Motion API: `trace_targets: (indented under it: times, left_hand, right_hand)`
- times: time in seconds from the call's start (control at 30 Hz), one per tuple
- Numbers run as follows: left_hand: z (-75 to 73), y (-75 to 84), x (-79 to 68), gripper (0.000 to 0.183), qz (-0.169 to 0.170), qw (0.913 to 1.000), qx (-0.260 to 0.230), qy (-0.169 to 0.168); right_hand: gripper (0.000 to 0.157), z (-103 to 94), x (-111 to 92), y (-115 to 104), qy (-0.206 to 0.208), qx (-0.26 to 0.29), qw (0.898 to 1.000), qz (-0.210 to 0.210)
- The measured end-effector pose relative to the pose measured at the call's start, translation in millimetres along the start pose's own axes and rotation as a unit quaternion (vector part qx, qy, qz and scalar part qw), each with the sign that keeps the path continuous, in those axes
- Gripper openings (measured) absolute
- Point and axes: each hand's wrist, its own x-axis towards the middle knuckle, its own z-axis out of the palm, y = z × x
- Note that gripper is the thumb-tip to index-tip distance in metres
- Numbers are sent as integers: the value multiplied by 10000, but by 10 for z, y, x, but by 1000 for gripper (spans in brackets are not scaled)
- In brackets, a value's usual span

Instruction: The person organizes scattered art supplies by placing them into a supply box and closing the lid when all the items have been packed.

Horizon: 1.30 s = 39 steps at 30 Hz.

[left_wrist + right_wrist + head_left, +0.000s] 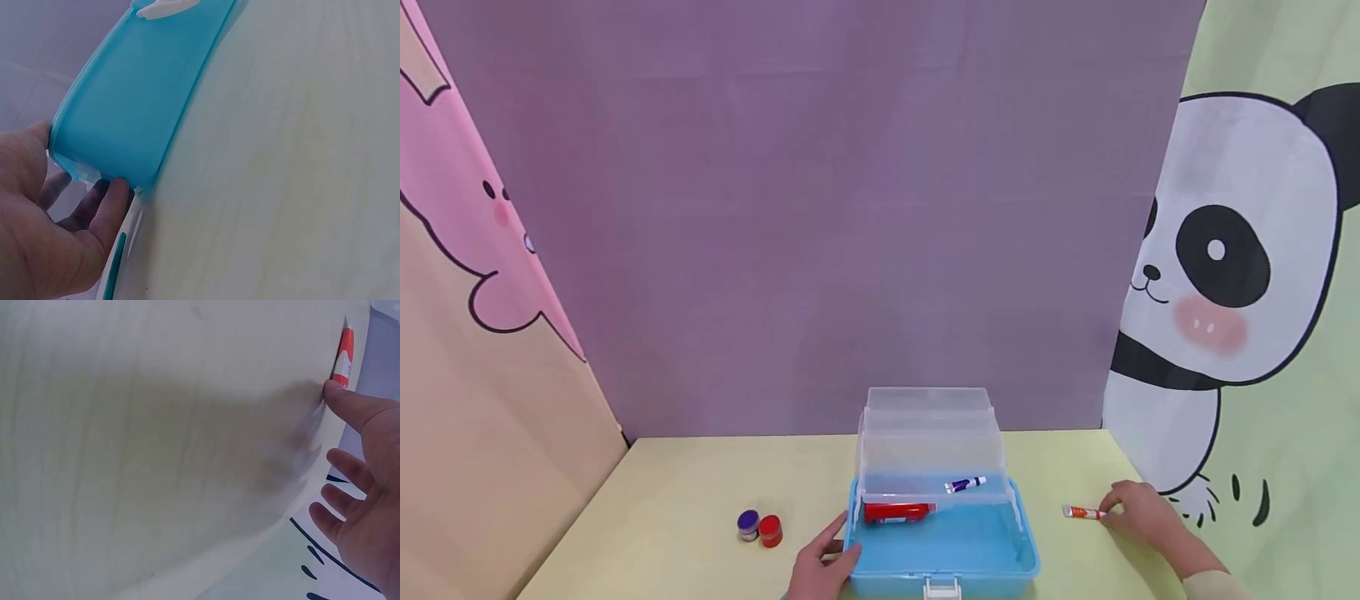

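An opened light blue plastic box (887, 586) with a clear lid (931, 446) tilted back stands at the front centre. My left hand (822, 567) grips its left side, thumb over the rim; in the left wrist view, the fingers lie along the end of the blue wall (131, 106). Inside the box is a red object (897, 513) with a white label. A small purple-and-white paint tube (966, 484) shows near the lid's lower edge. To the right of the box, my right hand (1138, 515) pinches the end of an orange-red paint tube (1082, 512) between thumb and index finger.
Two small jars, one with a purple lid (748, 524) and one red (771, 531), stand on the pale yellow table (662, 517) left of the box. A white latch (942, 590) sits on the box front. Behind the table hangs a purple curtain (812, 208).
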Motion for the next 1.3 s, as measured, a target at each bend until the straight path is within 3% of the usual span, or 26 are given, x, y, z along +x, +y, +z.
trace_targets:
  times: [0.53,0.77,1.03,1.3]
  left_hand:
    - [7,13,1,68,7,10000,-38,66]
    - [8,-40,-27,69,-58,9999,-18,102]
    - [24,-18,-39,67,-47,9999,-58,143]
    - [23,-35,-30,68,2,9999,-76,123]
  right_hand:
    - [7,-67,-76,-115,553,106,9984,-51]
    - [8,-108,-94,-209,1021,-53,9941,-369]
    - [7,-122,-65,-292,1217,88,9925,38]
    - [9,-212,-5,-459,1360,194,9905,-105]
